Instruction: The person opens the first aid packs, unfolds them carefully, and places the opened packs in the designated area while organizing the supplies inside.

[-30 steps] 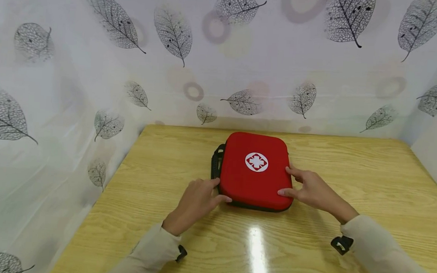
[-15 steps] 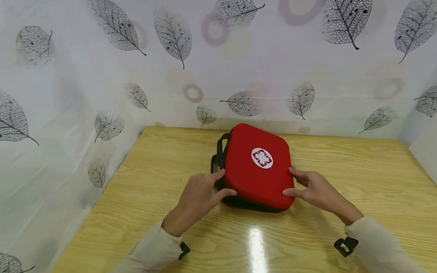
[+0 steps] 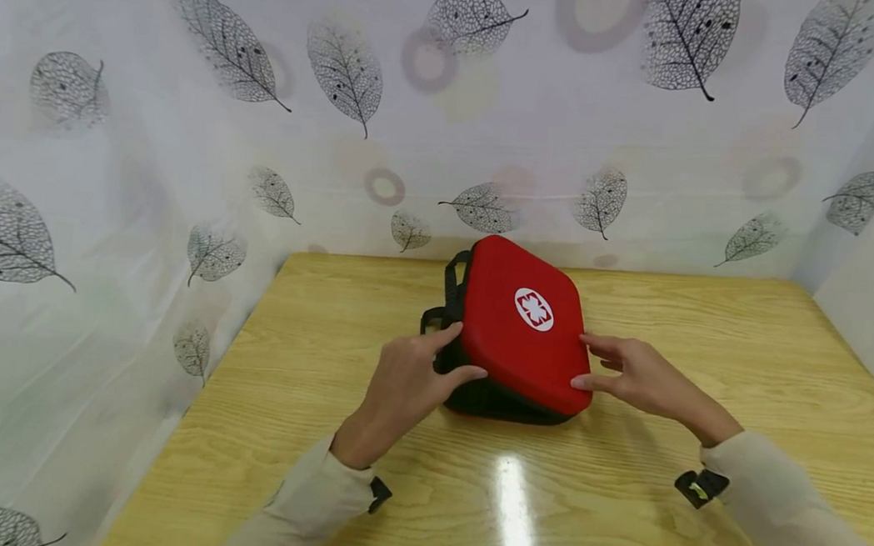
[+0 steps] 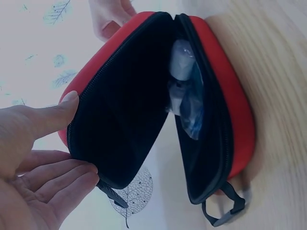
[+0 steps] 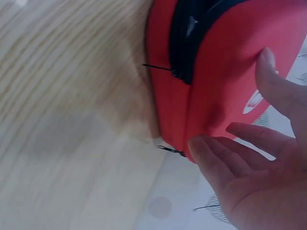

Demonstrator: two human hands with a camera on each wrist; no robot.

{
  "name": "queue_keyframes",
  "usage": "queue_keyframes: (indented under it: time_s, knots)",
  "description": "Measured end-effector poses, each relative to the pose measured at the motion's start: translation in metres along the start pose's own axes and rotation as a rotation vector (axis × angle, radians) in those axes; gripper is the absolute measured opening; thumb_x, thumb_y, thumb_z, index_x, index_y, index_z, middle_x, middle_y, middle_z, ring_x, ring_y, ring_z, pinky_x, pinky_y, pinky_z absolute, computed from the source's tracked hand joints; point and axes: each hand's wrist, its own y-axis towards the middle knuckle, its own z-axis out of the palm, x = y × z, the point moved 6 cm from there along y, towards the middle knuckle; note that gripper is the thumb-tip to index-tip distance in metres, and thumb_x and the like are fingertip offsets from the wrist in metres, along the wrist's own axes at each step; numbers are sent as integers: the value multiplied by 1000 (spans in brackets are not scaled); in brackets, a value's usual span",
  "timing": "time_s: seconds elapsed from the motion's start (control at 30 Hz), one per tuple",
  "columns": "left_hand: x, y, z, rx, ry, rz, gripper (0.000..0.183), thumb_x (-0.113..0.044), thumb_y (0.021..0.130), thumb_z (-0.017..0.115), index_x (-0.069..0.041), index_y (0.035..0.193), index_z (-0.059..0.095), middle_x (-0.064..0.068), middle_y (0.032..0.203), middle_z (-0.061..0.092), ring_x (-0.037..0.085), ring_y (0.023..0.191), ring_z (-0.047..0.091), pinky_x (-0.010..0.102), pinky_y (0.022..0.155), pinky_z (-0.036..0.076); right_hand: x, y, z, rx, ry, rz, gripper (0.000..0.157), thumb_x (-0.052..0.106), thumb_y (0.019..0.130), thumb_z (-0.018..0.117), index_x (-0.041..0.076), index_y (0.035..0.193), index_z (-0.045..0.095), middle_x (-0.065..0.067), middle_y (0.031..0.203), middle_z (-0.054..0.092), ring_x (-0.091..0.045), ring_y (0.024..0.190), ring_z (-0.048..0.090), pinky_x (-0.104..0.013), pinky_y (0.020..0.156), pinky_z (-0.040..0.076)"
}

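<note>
A red first-aid kit (image 3: 504, 336) with a white cross emblem stands on the table, its lid tilted up on the left side. My left hand (image 3: 408, 384) pinches the raised lid edge, thumb on the red shell and fingers at the zipper rim in the left wrist view. Inside the black-lined base lie clear plastic-wrapped items (image 4: 182, 60). Two black handles show, one on the lid (image 3: 451, 282) and one on the base (image 4: 230, 211). My right hand (image 3: 637, 377) rests at the hinge side, thumb on the lid's face and fairly straight fingers touching the edge.
The wooden table (image 3: 314, 316) carries the kit near its back edge. Leaf-patterned sheeting (image 3: 418, 96) hangs behind and along both sides. Short black cords (image 5: 170, 149) stick out at the kit's hinge side.
My left hand has moved up and slightly right, lifting the lid's left side from closed to a wide gap. The right hand stays at the right edge with only a slight shift.
</note>
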Motion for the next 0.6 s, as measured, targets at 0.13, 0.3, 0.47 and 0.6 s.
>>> queue_keyframes:
  time_s: [0.13,0.3,0.47,0.6]
  knots:
    - [-3,2,-1,-7,-4,1,64,-36,77,89,1,127,70,-8,51,37,4,51,16,19,48,16,15,-4,-8,-45,-53,-19,71,28,92,77,-12,144,48,-32,144,50,-53,117,59,-55,93,52]
    - [-8,5,-1,-19,-16,11,64,-35,78,89,0,128,69,-2,55,53,4,49,23,19,47,21,44,-8,-18,-115,-77,-69,63,28,95,74,-7,143,52,-28,140,56,-46,115,63,-53,90,55]
    - [-16,9,-2,-32,-28,43,64,-34,80,88,0,129,68,3,64,63,5,49,34,18,48,31,78,-9,-24,-204,-89,-165,56,21,91,78,-4,138,59,-23,130,65,-38,106,69,-49,83,58]
    - [-25,12,-2,-47,-44,78,63,-32,81,87,1,130,67,4,67,66,5,49,36,18,48,33,103,-10,-25,-293,-152,-275,55,16,85,83,-2,133,64,-17,122,70,-30,96,72,-45,78,60]
